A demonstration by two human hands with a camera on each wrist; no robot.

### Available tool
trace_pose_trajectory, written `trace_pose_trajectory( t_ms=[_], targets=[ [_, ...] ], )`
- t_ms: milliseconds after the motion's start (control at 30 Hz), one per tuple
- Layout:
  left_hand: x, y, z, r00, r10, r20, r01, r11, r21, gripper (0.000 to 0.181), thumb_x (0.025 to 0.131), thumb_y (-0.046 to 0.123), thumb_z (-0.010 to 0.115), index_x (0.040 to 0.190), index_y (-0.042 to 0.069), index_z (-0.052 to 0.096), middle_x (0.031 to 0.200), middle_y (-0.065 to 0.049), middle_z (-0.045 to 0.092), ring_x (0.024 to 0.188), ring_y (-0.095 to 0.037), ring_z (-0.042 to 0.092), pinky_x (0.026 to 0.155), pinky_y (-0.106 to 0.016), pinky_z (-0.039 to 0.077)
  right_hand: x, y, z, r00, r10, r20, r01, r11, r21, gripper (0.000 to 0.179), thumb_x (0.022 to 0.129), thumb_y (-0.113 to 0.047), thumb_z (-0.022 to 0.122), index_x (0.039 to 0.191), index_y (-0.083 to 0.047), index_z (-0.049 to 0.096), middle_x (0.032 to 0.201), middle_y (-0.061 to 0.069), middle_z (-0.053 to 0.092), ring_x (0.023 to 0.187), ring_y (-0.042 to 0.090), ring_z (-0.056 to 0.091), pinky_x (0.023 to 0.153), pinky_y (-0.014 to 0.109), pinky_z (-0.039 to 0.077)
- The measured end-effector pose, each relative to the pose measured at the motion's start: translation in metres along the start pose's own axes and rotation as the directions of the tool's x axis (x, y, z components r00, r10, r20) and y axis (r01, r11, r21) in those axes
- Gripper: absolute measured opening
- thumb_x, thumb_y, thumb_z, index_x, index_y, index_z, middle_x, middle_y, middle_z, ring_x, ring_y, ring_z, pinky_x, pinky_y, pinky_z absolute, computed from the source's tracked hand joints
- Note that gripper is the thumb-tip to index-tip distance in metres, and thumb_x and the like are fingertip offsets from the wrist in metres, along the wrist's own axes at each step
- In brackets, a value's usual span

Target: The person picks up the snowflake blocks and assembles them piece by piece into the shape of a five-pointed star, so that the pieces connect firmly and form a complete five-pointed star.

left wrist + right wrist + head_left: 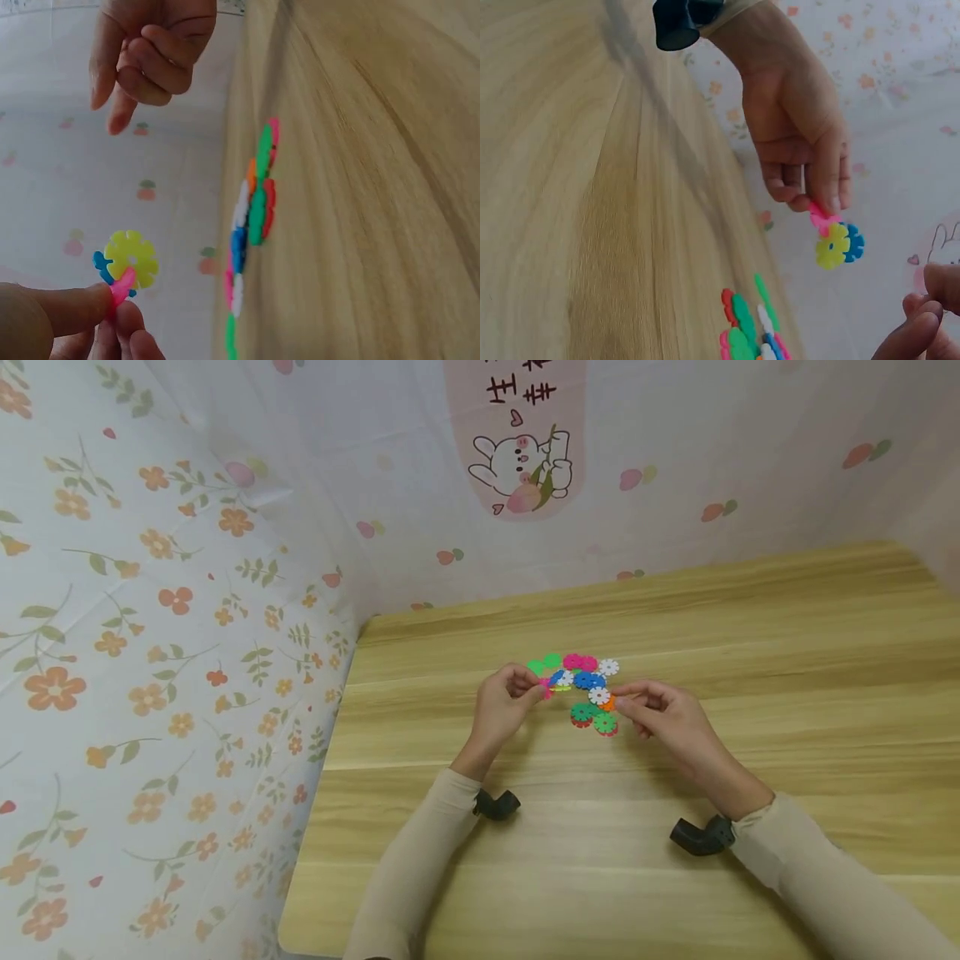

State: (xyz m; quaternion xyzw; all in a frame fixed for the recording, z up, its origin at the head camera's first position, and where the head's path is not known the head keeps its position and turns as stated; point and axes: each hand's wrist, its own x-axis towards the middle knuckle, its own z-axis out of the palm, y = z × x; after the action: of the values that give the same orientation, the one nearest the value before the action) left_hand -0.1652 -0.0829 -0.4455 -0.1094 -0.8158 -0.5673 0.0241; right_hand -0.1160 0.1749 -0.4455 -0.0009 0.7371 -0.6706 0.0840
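Note:
My left hand (501, 708) pinches a pink notched plastic disc (122, 287) between thumb and fingers. Joined to that disc are a yellow disc (132, 259) and a blue disc (854, 243), all held above the table. My right hand (667, 722) hovers on the right side, thumb and forefinger extended and the other fingers bent, with nothing visible in it. From the head view it overlaps an orange disc (611, 703), but the left wrist view shows it apart from the discs on the table.
Loose discs lie clustered on the wooden table (450, 877): green (552, 660), pink (573, 662), white (609, 667), blue (583, 680) and red (270, 210). A floral curtain (180, 693) hangs at the left, and a printed cloth (675, 460) hangs behind.

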Motion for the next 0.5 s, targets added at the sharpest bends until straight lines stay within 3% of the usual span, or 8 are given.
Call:
trace_pose_trajectory(
  t_ms=[100, 233, 367, 500],
  targets=[
    [0.006, -0.01, 0.001, 0.994, -0.108, 0.004, 0.108, 0.994, -0.035, 0.009, 0.089, 0.009, 0.076, 0.094, 0.007, 0.068, 0.084, -0.002, 0.069, 0.076, -0.017, 0.066, 0.067, -0.027, 0.054, 0.008, 0.001, -0.001, 0.999, 0.033, -0.01, -0.033, 0.999, 0.007, 0.037, 0.096, -0.028, 0.07, 0.121, -0.002, 0.065, 0.074, -0.002, 0.053, 0.062, 0.013, 0.048, 0.055, 0.026, 0.044],
    [0.011, -0.018, 0.005, 0.975, -0.22, 0.02, 0.22, 0.975, -0.037, 0.009, 0.089, 0.01, 0.076, 0.094, 0.008, 0.068, 0.086, -0.002, 0.069, 0.079, -0.017, 0.066, 0.07, -0.028, 0.053, 0.014, 0.002, -0.005, 0.998, 0.066, -0.019, -0.065, 0.997, 0.045, 0.025, 0.096, -0.026, 0.07, 0.116, -0.011, 0.067, 0.065, -0.007, 0.045, 0.057, 0.011, 0.041, 0.053, 0.027, 0.036],
    [0.015, -0.023, 0.009, 0.96, -0.279, 0.02, 0.279, 0.96, -0.006, 0.008, 0.089, 0.013, 0.077, 0.092, 0.011, 0.069, 0.086, -0.001, 0.069, 0.079, -0.015, 0.065, 0.069, -0.028, 0.052, 0.017, 0.002, -0.007, 0.997, 0.076, -0.018, -0.075, 0.995, 0.061, 0.022, 0.095, -0.025, 0.071, 0.114, -0.015, 0.067, 0.063, -0.007, 0.044, 0.055, 0.01, 0.039, 0.052, 0.027, 0.035],
    [0.019, -0.028, 0.01, 0.956, -0.293, -0.013, 0.293, 0.956, 0.008, 0.008, 0.088, 0.011, 0.078, 0.089, 0.011, 0.07, 0.083, -0.001, 0.068, 0.077, -0.014, 0.065, 0.066, -0.026, 0.051, 0.019, -0.001, -0.008, 0.996, 0.084, -0.008, -0.084, 0.995, 0.061, 0.026, 0.095, -0.025, 0.071, 0.117, -0.013, 0.066, 0.063, -0.007, 0.044, 0.055, 0.01, 0.039, 0.052, 0.027, 0.035]
  ],
)
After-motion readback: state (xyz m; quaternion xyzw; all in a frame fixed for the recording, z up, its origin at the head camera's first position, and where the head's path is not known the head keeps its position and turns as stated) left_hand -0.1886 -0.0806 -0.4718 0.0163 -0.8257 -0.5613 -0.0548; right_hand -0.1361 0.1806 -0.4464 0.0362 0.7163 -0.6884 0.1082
